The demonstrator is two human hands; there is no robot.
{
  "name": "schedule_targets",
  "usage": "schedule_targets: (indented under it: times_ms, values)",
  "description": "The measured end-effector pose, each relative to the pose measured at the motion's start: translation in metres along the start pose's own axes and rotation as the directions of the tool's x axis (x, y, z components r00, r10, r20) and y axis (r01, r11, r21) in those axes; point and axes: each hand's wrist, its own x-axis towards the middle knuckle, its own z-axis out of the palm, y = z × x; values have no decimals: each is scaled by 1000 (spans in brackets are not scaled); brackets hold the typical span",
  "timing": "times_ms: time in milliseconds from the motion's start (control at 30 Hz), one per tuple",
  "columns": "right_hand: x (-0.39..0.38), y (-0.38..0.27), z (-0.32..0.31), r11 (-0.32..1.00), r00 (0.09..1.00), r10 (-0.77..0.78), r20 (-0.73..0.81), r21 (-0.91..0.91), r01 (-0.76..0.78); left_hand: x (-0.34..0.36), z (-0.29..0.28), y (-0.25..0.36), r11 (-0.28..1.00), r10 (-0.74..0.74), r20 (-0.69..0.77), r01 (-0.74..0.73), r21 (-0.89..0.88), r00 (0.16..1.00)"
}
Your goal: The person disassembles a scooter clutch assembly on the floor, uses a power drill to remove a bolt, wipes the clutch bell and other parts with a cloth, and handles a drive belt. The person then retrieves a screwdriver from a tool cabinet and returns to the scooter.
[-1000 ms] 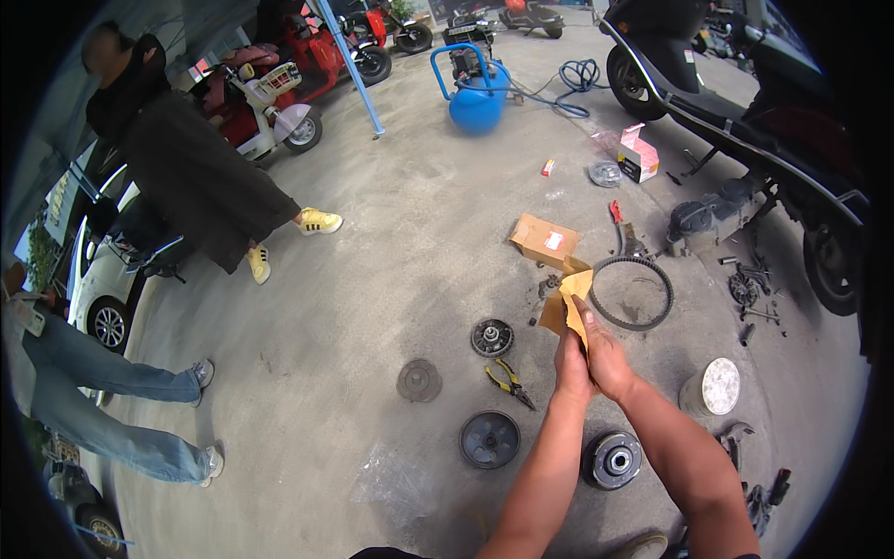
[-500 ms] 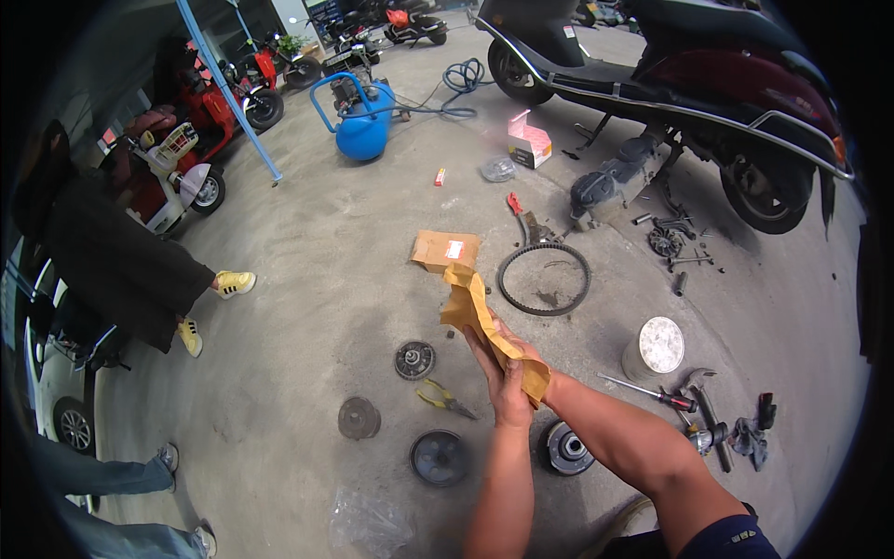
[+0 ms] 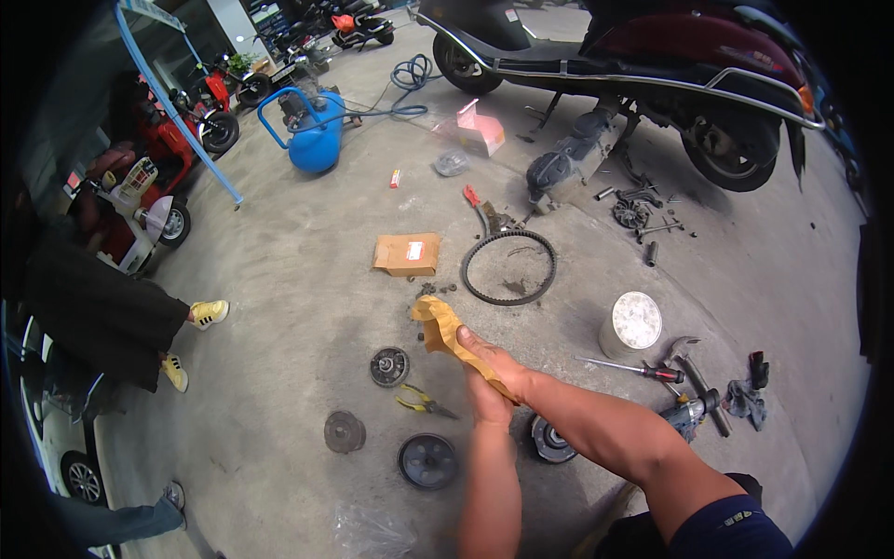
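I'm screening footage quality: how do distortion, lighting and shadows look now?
Head view: black fisheye rim, long blue metal pole bowed; head view: diffuse daylight on the grey concrete floor, gloom at upper left; head view: soft shadow under the dark red scooter.

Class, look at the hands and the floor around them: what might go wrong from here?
The left hand and right hand hold creased yellow-brown paper between them, so it may tear. The black belt lies on the ground with dark dirt inside its loop, so grit could cling. Someone might step on the pliers lying on the floor.
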Motion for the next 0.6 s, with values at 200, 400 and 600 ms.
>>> schedule_targets:
  times_ms: [200,400,600]
  values:
    - [13,21,-13,695,979,-200,-32,-709,119,-11,21,7,997,-46,-37,44,-60,998]
    - [15,15,-20,935,972,-229,-47,-289,206,-27,60,26,995,30,-205,-10,97,978]
    - [-13,13,-10,441,966,-145,213,-860,256,-20,40,63,958,97,-186,-41,285,978]
